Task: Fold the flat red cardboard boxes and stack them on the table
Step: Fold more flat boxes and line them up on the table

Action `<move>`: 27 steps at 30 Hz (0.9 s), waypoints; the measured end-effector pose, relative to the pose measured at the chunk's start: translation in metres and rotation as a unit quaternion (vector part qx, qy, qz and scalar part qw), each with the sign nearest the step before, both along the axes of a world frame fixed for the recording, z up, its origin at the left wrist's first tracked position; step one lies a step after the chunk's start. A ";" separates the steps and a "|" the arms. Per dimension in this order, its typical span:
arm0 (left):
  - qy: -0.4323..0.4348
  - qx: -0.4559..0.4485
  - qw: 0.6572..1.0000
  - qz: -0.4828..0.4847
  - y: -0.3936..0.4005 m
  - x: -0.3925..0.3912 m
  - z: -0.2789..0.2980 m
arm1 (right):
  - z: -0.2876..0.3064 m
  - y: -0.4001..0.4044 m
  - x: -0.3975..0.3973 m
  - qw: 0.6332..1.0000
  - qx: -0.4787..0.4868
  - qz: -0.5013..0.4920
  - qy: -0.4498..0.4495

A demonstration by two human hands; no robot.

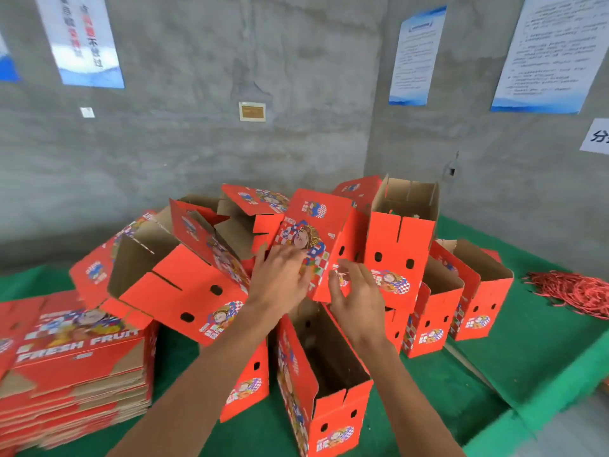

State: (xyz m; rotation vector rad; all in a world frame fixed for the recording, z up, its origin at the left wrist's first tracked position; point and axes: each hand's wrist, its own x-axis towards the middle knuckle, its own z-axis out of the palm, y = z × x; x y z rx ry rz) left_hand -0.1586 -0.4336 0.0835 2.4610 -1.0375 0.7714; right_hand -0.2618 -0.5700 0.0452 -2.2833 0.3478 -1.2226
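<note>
Roughly eight folded boxes (400,258); two hands (316,285) touching one.

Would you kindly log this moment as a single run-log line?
step: placing folded box on pile | left hand: flat on box | right hand: fingers at its lower edge | flat stack: remains at left | table

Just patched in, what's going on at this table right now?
A person is folding red fruit boxes. Both hands, left hand and right hand, are on a folded box atop the pile of folded boxes on the green table. A stack of flat boxes waits at left; red cords lie at right.
</note>
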 end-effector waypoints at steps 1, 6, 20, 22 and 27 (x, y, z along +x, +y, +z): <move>-0.024 -0.006 0.999 0.027 0.028 0.002 0.008 | 0.005 0.021 0.008 0.999 -0.013 0.028 -0.009; -0.119 -0.068 0.987 0.088 0.173 0.007 0.039 | 0.032 0.137 0.048 0.982 -0.070 0.150 -0.086; 0.149 -0.053 0.942 0.296 0.481 0.064 -0.083 | -0.078 0.398 0.141 0.938 -0.026 0.345 0.037; 0.225 -0.037 0.918 0.325 0.511 0.087 -0.119 | -0.112 0.408 0.162 0.944 -0.019 0.300 0.134; 0.399 -0.033 0.809 0.430 0.577 0.139 -0.190 | -0.183 0.400 0.216 0.914 0.040 0.171 0.365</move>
